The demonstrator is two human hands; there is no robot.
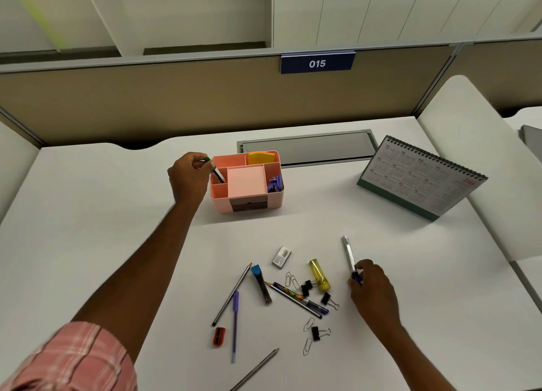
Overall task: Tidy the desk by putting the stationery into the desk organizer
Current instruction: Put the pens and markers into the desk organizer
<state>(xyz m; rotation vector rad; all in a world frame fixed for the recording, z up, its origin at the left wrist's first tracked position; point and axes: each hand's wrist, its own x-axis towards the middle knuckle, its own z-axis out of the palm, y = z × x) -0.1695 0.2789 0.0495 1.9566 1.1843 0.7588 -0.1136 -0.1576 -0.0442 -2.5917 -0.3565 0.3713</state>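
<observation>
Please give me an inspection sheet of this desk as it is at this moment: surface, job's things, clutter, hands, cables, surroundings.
Surface: white desk, with a grey hatch at the back.
Job's things: pink desk organizer holds yellow sticky notes, a pink note pad and a blue item; loose are pencils, pens, a yellow highlighter, a red sharpener, an eraser, a lead tube, binder clips and paper clips.
Clutter: desk calendar, standing at the right.
Hands: left hand puts a green-tipped pen into the organizer's left compartment; right hand grips a clear pen on the desk.
Cables: nothing seen.
Surroundings: beige partition with a sign reading 015; shelves above.
</observation>
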